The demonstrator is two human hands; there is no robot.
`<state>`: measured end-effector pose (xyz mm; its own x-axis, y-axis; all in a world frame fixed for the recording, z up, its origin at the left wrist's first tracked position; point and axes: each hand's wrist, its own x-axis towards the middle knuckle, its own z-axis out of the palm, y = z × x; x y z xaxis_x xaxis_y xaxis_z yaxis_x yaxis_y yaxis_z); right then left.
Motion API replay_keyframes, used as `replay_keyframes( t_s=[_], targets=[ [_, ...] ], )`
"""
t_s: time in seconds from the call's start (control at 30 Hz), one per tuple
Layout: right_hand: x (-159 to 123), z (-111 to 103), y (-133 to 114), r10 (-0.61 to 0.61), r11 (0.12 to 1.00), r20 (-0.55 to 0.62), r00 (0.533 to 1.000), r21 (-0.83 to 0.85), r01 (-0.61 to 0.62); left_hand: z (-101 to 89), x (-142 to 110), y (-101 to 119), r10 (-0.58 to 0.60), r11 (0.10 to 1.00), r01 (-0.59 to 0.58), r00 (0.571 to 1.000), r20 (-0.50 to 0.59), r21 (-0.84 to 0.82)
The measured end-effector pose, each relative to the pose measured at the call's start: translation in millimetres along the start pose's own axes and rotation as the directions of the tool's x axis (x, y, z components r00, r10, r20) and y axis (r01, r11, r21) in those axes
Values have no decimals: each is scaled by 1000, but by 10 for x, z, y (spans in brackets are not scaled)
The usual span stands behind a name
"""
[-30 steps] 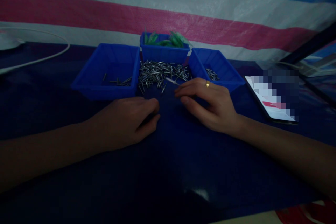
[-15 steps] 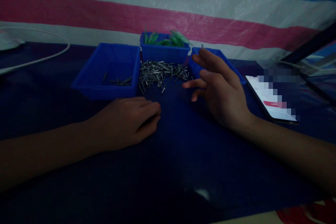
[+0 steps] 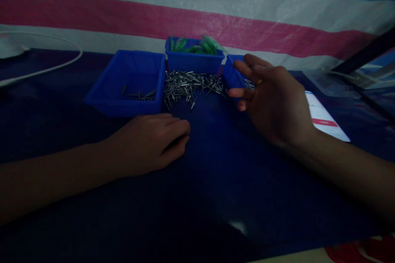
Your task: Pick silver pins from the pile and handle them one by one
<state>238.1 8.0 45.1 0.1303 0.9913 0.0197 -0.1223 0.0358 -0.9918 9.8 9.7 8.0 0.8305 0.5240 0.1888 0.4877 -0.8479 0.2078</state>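
Observation:
My left hand (image 3: 157,141) rests on the dark blue tabletop with its fingers curled under; anything inside them is hidden. Farther right, my right hand (image 3: 274,102) is raised at the near side of the right blue bin (image 3: 233,76), palm turned inward and fingers apart, with nothing visible between them. A small yellowish ring-like band shows on one finger. Some metal pieces (image 3: 248,84) show in that bin behind the fingers. Between the bins lies a loose pile of pop rivets (image 3: 185,84). The left blue bin (image 3: 101,102) holds several rivets.
Behind the pile stands a back blue bin (image 3: 194,62) with green plastic packets (image 3: 210,45). A lit phone (image 3: 327,121) lies to the right, partly behind my right hand. A white cable (image 3: 66,63) loops at the left. A striped sheet (image 3: 197,20) hangs behind.
My right hand has shifted right and turned, uncovering metal pieces in the right bin. A small metal tip seen at its fingertips before no longer shows. My left hand stays put.

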Motion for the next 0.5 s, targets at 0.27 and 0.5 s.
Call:
replay_keyframes(
  t_s=[0.27,0.5],
  targets=[
    [147,-166,-37,-399,899,-11,917,-198,389,3,-8,-5,10,1000,-10,1000,-9,1],
    [405,-472,99,-633,8,440,637,-819,574,0,-3,-5,18,1000,-18,1000,-11,15]
  ],
)
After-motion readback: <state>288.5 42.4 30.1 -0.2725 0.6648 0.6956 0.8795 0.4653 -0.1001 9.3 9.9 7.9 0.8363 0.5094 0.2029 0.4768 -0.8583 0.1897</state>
